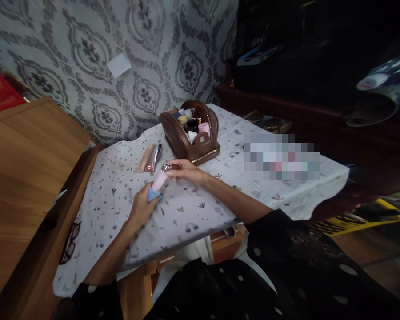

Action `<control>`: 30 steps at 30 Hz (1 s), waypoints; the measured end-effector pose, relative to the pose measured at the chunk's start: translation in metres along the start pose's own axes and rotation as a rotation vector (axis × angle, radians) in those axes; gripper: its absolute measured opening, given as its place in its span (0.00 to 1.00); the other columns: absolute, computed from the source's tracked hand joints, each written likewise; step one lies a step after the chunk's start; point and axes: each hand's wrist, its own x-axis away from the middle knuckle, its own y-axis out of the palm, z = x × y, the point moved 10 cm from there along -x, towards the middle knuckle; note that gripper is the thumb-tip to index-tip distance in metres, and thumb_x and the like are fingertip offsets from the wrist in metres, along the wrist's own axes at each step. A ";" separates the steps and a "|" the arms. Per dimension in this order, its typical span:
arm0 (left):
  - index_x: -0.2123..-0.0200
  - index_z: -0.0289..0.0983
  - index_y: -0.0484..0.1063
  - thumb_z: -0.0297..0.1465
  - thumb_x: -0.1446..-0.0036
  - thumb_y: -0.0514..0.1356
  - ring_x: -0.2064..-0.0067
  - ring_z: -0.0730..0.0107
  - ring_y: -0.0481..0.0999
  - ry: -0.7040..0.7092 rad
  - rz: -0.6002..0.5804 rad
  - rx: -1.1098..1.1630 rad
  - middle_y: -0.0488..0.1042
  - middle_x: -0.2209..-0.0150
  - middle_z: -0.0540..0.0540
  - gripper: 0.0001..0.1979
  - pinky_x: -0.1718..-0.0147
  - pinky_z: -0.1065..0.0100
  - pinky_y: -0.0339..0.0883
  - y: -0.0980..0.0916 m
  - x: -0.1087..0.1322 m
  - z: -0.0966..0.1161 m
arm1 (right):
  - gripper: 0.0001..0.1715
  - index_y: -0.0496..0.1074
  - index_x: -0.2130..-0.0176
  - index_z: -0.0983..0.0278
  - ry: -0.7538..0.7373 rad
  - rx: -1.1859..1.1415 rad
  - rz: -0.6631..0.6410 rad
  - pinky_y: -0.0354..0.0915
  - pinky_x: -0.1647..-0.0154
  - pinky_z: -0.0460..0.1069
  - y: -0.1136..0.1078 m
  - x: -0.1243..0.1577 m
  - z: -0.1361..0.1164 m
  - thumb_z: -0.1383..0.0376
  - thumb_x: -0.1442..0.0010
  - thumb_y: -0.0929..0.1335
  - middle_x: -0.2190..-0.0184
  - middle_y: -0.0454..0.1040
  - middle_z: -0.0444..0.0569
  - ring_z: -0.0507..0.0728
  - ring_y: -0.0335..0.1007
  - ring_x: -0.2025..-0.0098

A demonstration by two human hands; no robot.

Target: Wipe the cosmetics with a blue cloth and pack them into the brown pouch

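Note:
A pale pink tube (pixel 160 179) with a silvery cap lies tilted between my two hands over the patterned white cloth (pixel 120 195). My left hand (pixel 142 208) is closed round the tube's lower end together with a blue cloth (pixel 152 194). My right hand (pixel 184 170) pinches the silvery cap at the tube's upper end. Just beyond my hands lie two more tubes, a beige tube (pixel 145 158) and a rose-metallic tube (pixel 154 158).
A brown open cosmetic case (pixel 190 132) holding several small containers stands behind the hands. Eyeglasses (pixel 70 242) lie at the cloth's left edge beside a wooden cabinet (pixel 23 178). Patterned wallpaper is at the back, dark furniture at the right.

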 end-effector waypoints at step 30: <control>0.53 0.34 0.75 0.47 0.48 0.68 0.77 0.77 0.67 -0.017 -0.056 0.711 0.73 0.71 0.49 0.26 0.81 0.75 0.63 -0.020 -0.063 -0.002 | 0.30 0.67 0.53 0.64 0.313 -0.100 -0.183 0.68 0.81 0.42 0.025 0.019 0.022 0.50 0.47 0.76 0.76 0.78 0.45 0.51 0.71 0.79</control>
